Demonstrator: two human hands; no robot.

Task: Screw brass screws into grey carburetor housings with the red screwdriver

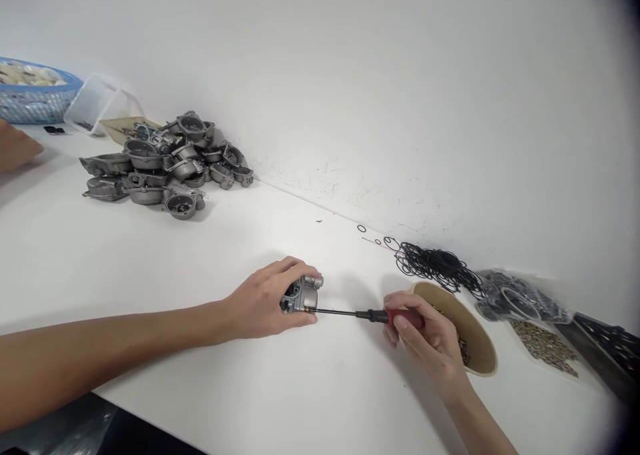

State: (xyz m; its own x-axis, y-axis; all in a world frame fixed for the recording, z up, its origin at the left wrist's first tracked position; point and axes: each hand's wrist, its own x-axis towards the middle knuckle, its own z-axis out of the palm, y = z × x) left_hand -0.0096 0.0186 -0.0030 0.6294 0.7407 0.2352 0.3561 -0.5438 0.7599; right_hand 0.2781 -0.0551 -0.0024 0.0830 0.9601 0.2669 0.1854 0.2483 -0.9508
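My left hand (267, 299) is wrapped round a small grey metal carburetor body (303, 293) and presses it onto the white table (150, 255). My right hand (425, 338) grips the red handle of a thin screwdriver (367, 315). Its black shaft lies level and its tip meets a brass fitting on the right side of the carburetor body. Right behind my right hand stands a tan paper bowl (477, 335) with small brass parts inside.
A heap of grey metal castings (165, 165) lies at the back left, with a clear plastic box (97, 105) and a blue basket (35, 91) beyond. Black O-rings (437, 265) are piled by the wall, bags of parts (530, 301) to the right. Another person's hand (15, 148) shows at the left edge.
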